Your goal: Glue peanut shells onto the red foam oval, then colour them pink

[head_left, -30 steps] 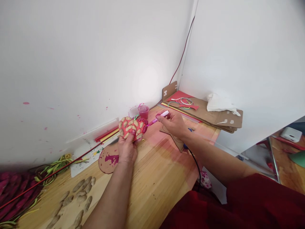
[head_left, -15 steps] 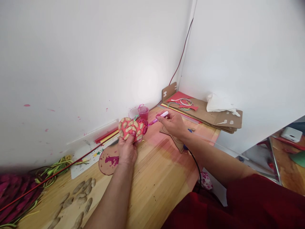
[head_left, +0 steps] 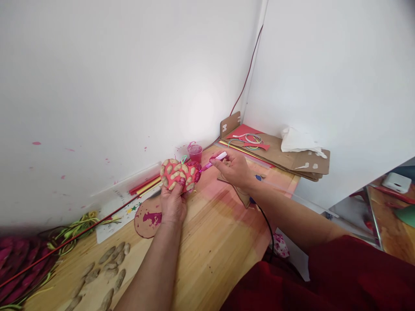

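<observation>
My left hand (head_left: 174,204) is closed on the lower edge of a red round craft piece (head_left: 178,180) covered with whole peanuts, its thumb on the face. At the piece's right side several peanuts are coated in wet magenta paint, and a green loop sticks up from its top. Pinched in my right hand (head_left: 234,169) is a slim paintbrush (head_left: 212,161) with a white end. Its magenta-stained tip touches the painted right edge of the piece. Just behind, against the wall, stands a clear plastic cup (head_left: 195,153) of pink paint.
Loose peanuts (head_left: 112,263) lie at front left, near green yarn (head_left: 79,226) and magenta-painted discs (head_left: 22,263). A paint-smeared cardboard disc (head_left: 142,219) rests below my left hand. Cardboard sheets (head_left: 279,157) with red paper and coiled cord sit at the back right. White walls border the table.
My right hand and the brush have shifted very slightly left along the painted edge. My left hand holds the peanut piece almost still.
</observation>
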Available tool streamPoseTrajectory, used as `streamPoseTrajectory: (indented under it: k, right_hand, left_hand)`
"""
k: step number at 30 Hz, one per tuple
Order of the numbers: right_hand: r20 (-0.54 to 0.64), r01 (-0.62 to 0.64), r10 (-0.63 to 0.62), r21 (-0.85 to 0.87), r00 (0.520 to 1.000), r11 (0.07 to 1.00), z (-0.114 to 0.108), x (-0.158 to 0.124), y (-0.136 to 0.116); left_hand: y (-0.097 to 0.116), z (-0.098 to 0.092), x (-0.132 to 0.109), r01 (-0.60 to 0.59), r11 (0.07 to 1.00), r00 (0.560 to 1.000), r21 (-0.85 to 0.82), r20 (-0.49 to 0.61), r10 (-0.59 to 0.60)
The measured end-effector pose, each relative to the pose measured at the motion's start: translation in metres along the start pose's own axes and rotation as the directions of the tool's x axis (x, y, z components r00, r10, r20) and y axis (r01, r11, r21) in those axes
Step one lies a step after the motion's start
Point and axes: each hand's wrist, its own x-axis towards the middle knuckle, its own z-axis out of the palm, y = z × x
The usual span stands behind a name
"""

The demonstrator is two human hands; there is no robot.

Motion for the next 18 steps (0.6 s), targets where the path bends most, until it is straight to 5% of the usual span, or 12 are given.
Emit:
streamPoseTrajectory:
  k: [18]
  right_hand:
    - [-0.006,0.159,-0.160,-0.084,0.987,0.984,0.0001,-0.0017,-0.0053]
  left_hand:
    - [0.0016,0.0027,-0.0022,-0.007,0.999,1.000,-0.036,-0.018,0.006]
